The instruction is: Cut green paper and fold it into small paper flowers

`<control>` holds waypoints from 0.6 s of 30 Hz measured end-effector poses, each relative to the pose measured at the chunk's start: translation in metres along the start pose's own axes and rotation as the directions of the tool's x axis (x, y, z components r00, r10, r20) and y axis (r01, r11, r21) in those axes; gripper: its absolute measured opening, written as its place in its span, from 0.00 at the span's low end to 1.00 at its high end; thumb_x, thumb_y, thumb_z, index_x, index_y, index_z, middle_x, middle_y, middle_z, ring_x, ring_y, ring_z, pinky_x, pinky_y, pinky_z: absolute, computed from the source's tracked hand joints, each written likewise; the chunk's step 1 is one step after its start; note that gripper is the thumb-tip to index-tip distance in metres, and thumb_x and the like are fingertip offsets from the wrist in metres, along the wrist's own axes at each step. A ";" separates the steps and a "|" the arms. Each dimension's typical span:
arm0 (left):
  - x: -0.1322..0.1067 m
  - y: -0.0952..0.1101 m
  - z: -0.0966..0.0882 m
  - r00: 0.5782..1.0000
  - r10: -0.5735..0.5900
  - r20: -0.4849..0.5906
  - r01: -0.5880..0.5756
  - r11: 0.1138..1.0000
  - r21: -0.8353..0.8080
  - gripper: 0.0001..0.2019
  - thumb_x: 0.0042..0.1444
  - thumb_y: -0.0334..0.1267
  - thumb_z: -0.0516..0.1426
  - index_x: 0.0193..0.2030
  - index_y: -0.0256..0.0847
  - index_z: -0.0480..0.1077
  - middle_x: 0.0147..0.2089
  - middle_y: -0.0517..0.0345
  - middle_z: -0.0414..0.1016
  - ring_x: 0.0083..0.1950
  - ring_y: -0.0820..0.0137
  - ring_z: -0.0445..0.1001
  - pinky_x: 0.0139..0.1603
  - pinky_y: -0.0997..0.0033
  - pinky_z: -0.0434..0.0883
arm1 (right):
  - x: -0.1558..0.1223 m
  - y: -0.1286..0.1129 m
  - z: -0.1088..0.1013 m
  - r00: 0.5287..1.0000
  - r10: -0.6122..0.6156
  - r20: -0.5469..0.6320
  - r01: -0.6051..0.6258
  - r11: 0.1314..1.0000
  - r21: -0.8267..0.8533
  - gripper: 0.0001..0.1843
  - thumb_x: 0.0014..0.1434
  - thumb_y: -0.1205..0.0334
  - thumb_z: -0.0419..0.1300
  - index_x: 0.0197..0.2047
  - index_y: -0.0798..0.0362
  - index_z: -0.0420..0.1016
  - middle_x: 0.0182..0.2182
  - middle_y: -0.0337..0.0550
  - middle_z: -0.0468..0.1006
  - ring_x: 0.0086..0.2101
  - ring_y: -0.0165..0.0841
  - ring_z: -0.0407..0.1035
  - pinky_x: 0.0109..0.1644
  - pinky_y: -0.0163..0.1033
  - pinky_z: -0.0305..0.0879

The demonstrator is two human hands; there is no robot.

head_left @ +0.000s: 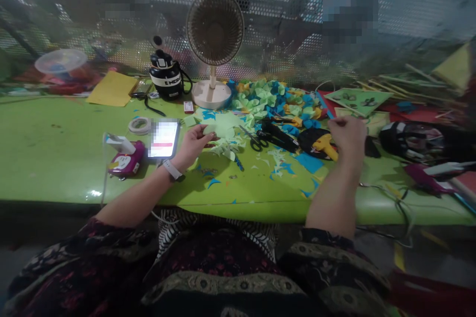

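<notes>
My left hand (195,144), with a pale watch on its wrist, has its fingers closed at the left edge of a light green piece of paper (226,123). Small green and blue paper scraps (277,161) lie around it. To the right of the paper are black-handled scissors (256,142) and a black stapler-like tool (278,137). My right hand (348,136) is raised and curled closed, beside a yellow-handled tool (325,146) on a black piece. A thin blue strip (326,106) meets its fingertips; whether it is gripped is unclear.
A small fan (211,90) and a black bottle (166,77) stand at the back beside a pile of folded paper pieces (267,99). A lit phone (164,138), tape roll (139,125) and purple device (127,159) are left. A dark bag-like object (412,141) lies right.
</notes>
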State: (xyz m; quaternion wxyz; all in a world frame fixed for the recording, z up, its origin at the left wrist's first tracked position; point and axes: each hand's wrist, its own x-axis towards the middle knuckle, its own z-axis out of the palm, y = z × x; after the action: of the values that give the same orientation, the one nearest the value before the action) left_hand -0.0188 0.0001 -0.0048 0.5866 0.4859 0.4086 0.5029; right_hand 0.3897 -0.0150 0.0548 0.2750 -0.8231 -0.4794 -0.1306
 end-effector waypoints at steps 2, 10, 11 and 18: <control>0.000 0.000 0.000 1.000 -0.004 -0.008 0.004 1.000 0.002 0.13 0.51 0.36 0.67 0.41 0.36 0.70 0.37 0.55 0.80 0.38 0.69 0.81 0.33 0.74 0.76 | -0.014 -0.029 0.002 0.994 -0.079 0.078 0.060 0.974 0.220 0.11 0.55 0.63 0.61 0.39 0.59 0.81 0.35 0.55 0.82 0.34 0.37 0.73 0.42 0.41 0.64; 0.000 -0.001 0.000 1.000 -0.017 -0.002 0.017 0.999 0.031 0.13 0.52 0.36 0.66 0.42 0.36 0.70 0.37 0.54 0.80 0.39 0.68 0.81 0.33 0.75 0.75 | -0.119 -0.149 0.032 0.671 -0.603 0.431 0.407 0.786 0.466 0.18 0.54 0.43 0.66 0.32 0.50 0.73 0.33 0.45 0.78 0.31 0.36 0.68 0.32 0.38 0.58; 0.000 -0.001 0.000 1.000 -0.017 -0.003 0.018 0.999 0.032 0.13 0.52 0.35 0.66 0.42 0.36 0.70 0.37 0.54 0.80 0.38 0.69 0.81 0.33 0.75 0.75 | -0.127 -0.153 0.036 0.643 -0.628 0.439 0.451 0.773 0.446 0.18 0.52 0.45 0.68 0.32 0.51 0.72 0.33 0.46 0.78 0.32 0.37 0.68 0.31 0.38 0.57; 0.001 -0.002 0.001 1.000 -0.030 -0.001 0.030 1.000 0.002 0.14 0.51 0.35 0.67 0.42 0.36 0.70 0.36 0.55 0.79 0.39 0.68 0.81 0.33 0.75 0.75 | -0.127 -0.149 0.041 0.584 -0.675 0.452 0.334 0.707 0.624 0.09 0.57 0.58 0.64 0.30 0.51 0.70 0.31 0.43 0.76 0.34 0.36 0.69 0.38 0.40 0.62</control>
State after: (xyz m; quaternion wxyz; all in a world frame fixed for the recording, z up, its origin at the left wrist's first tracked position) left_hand -0.0177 0.0010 -0.0070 0.5932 0.4801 0.4168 0.4938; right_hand 0.1949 -0.0245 0.0093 0.2313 -0.5412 -0.7804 0.2112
